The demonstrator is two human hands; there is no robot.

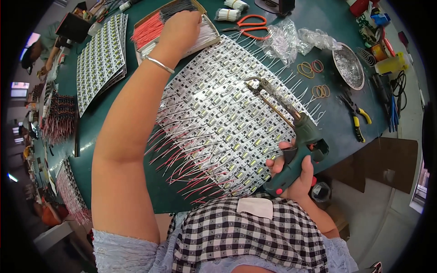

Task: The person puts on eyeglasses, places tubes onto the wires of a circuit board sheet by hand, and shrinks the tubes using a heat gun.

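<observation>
My left hand (182, 29) reaches over a shallow cardboard box (212, 42) at the far side of the table, its fingers curled down and mostly hidden. Inside the box lie red wires (148, 30), black wires (178, 7) and white wires (207, 32). In my right hand (298, 177) is a dark green soldering gun (302, 136), its tip pointing far-left over a large panel of white circuit boards (218, 102). Rows of small components cover that panel. Red and white wires (184, 170) stick out along its near-left edge, with white ones along the far-right edge.
Left of the box lean stacked board panels (102, 59). Orange-handled scissors (252, 27), clear plastic bags (284, 43), a metal bowl (348, 66), rubber bands (306, 69) and yellow-black pliers (355, 116) lie beyond and right. Wired boards (60, 116) stand at the left edge.
</observation>
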